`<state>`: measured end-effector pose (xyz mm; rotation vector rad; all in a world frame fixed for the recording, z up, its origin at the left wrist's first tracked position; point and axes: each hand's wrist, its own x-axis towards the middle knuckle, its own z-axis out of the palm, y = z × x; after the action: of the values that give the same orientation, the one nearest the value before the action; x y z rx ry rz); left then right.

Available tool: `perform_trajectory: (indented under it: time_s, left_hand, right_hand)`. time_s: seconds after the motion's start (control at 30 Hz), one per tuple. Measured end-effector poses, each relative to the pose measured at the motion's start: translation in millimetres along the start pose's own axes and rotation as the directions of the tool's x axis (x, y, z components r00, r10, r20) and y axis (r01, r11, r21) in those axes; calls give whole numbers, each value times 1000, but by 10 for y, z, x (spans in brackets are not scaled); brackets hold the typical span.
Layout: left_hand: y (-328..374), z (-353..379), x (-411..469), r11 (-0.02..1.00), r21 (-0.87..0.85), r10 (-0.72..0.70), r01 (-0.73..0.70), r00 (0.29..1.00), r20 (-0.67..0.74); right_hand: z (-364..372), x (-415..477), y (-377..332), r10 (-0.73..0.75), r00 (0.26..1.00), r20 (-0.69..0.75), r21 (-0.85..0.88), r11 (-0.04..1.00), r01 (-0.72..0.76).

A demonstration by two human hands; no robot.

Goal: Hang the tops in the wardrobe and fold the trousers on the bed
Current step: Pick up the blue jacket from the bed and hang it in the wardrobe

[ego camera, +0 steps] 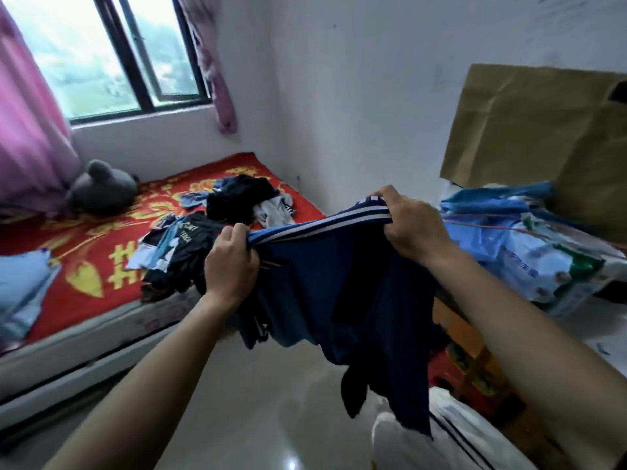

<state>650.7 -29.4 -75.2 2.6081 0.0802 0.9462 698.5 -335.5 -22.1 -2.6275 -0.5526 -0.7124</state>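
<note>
A dark navy garment (339,293) with white stripes along its upper edge hangs in the air in front of me, stretched between both hands above the floor. My left hand (230,262) grips its left end and my right hand (412,225) grips its right end, fingers curled over the striped edge. Behind it stands the bed (95,262) with a red and gold cover. A dark pile of clothes (237,198) lies near its far end and another pile of clothes (176,256) near its front edge. No wardrobe is in view.
A grey plush toy (101,188) sits by the pink curtain (30,130) under the window. Folded light-blue cloth (23,293) lies at the bed's left. Blue plastic bags (529,242) and brown cardboard (543,130) crowd the right. A white bag (448,439) lies on the glossy floor.
</note>
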Motion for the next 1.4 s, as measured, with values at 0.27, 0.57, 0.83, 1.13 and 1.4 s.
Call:
perform_trajectory:
  time_s: [0.27, 0.57, 0.83, 1.13, 1.4]
  left_hand:
    - [-516, -745, -1004, 923, 81, -363, 375, 922, -137]
    - [-1155, -1841, -2121, 627, -97, -777, 773, 613, -144]
    - [-1685, -3126, -2779, 530, 93, -765, 843, 522, -377]
    - [-2457, -4598, -3253, 472, 262, -625, 842, 529, -574]
    - [-2965, -5342, -3557, 371, 199, -667, 907, 409, -623]
  right_hand:
    - [506, 22, -727, -287, 946, 152, 171, 950, 261]
    - [1184, -317, -2308, -638, 732, 238, 438, 744, 505]
    - [1372, -363, -4073, -865, 492, 100, 512, 469, 719]
    - [1602, -403, -6332, -913, 407, -36, 463, 345, 816]
    - [1852, -480, -7750, -941, 308, -142, 554, 183, 813]
